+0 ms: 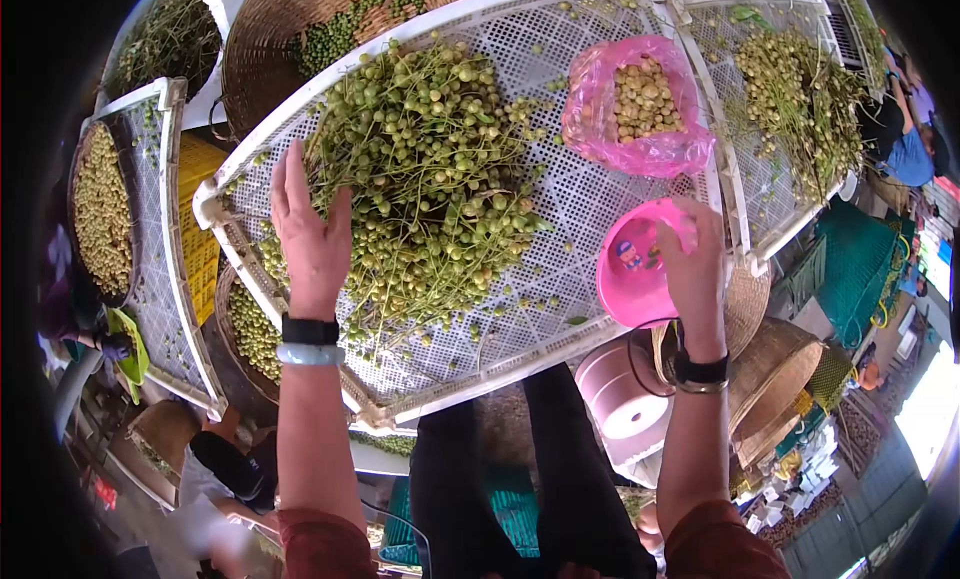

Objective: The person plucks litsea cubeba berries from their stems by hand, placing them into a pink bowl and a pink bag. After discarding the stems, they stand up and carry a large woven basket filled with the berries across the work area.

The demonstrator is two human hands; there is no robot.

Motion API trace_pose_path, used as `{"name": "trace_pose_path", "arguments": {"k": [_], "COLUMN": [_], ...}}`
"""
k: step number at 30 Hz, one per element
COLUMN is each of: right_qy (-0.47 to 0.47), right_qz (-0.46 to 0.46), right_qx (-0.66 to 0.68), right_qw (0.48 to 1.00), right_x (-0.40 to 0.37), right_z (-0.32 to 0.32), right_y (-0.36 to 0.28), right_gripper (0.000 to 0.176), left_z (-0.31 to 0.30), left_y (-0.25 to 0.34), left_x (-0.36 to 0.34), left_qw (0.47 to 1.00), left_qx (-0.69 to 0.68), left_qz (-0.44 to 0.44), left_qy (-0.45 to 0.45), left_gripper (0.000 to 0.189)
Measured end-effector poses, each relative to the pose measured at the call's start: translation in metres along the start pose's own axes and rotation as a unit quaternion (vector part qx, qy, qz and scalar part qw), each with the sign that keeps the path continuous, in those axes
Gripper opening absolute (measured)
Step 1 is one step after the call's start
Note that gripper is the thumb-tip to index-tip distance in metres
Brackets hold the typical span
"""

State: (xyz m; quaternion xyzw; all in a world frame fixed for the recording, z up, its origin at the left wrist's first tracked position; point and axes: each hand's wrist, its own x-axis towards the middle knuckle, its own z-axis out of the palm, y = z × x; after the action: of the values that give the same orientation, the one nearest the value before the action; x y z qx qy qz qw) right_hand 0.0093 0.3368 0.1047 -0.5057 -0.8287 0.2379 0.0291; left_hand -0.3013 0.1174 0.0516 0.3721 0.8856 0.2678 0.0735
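Right hand (693, 269) grips the rim of a pink plastic bowl (634, 269), fingers closed, forearm extended over the white mesh tray (600, 194). Left hand (308, 234) lies open, fingers spread, holding nothing, at the edge of the heap of green berries on stems (430, 169) mid-tray.
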Motion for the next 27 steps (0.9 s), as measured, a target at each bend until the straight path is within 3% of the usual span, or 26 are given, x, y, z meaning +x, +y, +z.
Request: {"name": "trace_pose_path", "arguments": {"k": [2, 4, 6, 8, 9, 10, 12, 13, 15, 18, 20, 22, 24, 26, 27], "right_qy": [0.002, 0.001, -0.010, 0.002, 0.008, 0.012, 0.018, 0.003, -0.027, -0.003, 0.048, 0.104, 0.157, 0.031, -0.024], "right_qz": [0.057, 0.091, 0.105, 0.197, 0.241, 0.305, 0.430, 0.446, 0.466, 0.410, 0.310, 0.185, 0.040, 0.043, -0.051], "right_qx": [-0.009, -0.026, -0.051, -0.054, -0.055, -0.003, 0.102, 0.195, 0.372, 0.319, 0.196, 0.065, -0.070, 0.140, 0.186], "right_qw": [0.998, 0.995, 0.993, 0.979, 0.969, 0.952, 0.897, 0.873, 0.802, 0.855, 0.929, 0.975, 0.984, 0.989, 0.981], "right_x": [-0.030, -0.054, -0.075, -0.094, -0.100, -0.103, -0.108, -0.109, -0.104, -0.091, -0.074, -0.049, -0.022, -0.007, -0.004], "right_z": [-0.003, -0.006, -0.009, -0.005, -0.001, 0.004, 0.016, 0.022, 0.029, 0.035, 0.031, 0.027, 0.017, 0.022, 0.046], "right_y": [0.021, 0.043, 0.061, 0.079, 0.087, 0.094, 0.107, 0.115, 0.136, 0.163, 0.180, 0.172, 0.134, 0.049, 0.040], "right_gripper": [0.034, 0.039, 0.044, 0.047, 0.049, 0.049, 0.049, 0.046, 0.040, 0.046, 0.044, 0.041, 0.037, 0.029, 0.024], "left_z": [-0.012, -0.017, -0.010, 0.003, 0.003, 0.003, 0.019, 0.035, 0.062, 0.097, 0.099, 0.106, 0.100, 0.095, 0.095], "left_y": [0.019, 0.040, 0.062, 0.073, 0.087, 0.099, 0.105, 0.100, 0.084, 0.059, 0.060, 0.056, 0.060, 0.064, 0.065], "left_x": [-0.033, -0.073, -0.111, -0.139, -0.149, -0.158, -0.183, -0.198, -0.208, -0.190, -0.162, -0.160, -0.157, -0.159, -0.161], "left_qw": [0.999, 1.000, 0.998, 0.999, 0.996, 0.989, 0.976, 0.948, 0.938, 0.932, 0.909, 0.923, 0.926, 0.926, 0.925], "left_qx": [-0.018, -0.011, -0.030, -0.018, 0.019, 0.057, -0.052, -0.150, -0.145, -0.134, -0.057, -0.040, -0.089, -0.118, -0.124], "left_qz": [0.001, -0.001, -0.062, -0.044, -0.040, -0.038, -0.037, -0.117, -0.170, -0.200, -0.226, -0.223, -0.216, -0.215, -0.218], "left_qy": [0.047, 0.024, 0.011, -0.017, -0.074, -0.131, -0.209, -0.254, -0.265, -0.270, -0.345, -0.312, -0.296, -0.288, -0.286], "left_gripper": [0.048, 0.046, 0.045, 0.046, 0.045, 0.044, 0.042, 0.034, 0.029, 0.027, 0.031, 0.031, 0.031, 0.031, 0.030]}}
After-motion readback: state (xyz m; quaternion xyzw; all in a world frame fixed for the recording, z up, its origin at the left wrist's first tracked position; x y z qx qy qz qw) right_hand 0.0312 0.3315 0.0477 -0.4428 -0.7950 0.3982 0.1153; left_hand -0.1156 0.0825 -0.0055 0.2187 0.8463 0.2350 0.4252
